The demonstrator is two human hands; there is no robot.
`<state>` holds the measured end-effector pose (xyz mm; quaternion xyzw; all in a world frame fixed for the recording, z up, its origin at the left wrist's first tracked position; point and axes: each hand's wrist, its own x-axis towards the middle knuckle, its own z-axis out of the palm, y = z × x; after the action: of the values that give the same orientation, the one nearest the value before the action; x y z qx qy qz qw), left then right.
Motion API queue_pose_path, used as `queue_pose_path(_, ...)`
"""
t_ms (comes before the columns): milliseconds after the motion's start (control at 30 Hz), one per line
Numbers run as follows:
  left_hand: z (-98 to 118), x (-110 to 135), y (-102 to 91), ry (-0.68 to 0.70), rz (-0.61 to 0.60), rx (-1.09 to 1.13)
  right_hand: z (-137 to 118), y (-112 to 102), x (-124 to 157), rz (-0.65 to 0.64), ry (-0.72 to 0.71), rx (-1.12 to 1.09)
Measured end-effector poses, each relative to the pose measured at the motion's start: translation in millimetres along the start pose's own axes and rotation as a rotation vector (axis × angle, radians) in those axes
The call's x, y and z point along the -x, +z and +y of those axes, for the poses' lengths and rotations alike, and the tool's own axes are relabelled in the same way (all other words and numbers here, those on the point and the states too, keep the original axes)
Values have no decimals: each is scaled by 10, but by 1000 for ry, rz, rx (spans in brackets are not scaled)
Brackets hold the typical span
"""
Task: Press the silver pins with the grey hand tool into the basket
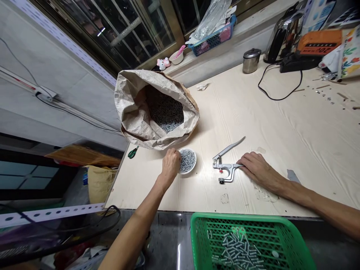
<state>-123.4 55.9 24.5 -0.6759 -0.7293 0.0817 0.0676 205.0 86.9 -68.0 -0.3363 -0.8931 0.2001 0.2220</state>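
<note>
My left hand is closed at the left edge of a small white bowl full of small silvery screws. Its fingertips are hidden, so whether they pinch the rim or some screws cannot be made out. My right hand lies low on the table, gripping the end of the lower handle of grey snap-fastener pliers. These pliers lie flat with their upper handle spread wide. Behind the bowl stands an open woven sack with a mass of dark and silvery screws inside.
At the table's front edge is a green plastic basket holding many metal screw-like pieces. Green-handled scissors lie left of the sack. A lidded metal pot, kettle, orange-and-black charger and cable occupy the back right.
</note>
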Motion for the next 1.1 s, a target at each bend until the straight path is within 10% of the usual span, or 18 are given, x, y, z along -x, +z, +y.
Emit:
queue_pose_path(200,-102,68,48,-92,182,283,-38,-30,-21,-10,7,13)
queue_pose_path(833,-46,81,57,-135,108,354,12,55,-1,45,-31,45)
queue_pose_path(967,34,129,-102,-276,178,675,11,31,-4,24,-22,22)
queue_pose_path(1100,302,294,-314,-480,-143,1311,-70,-70,-40,64,-13,-14)
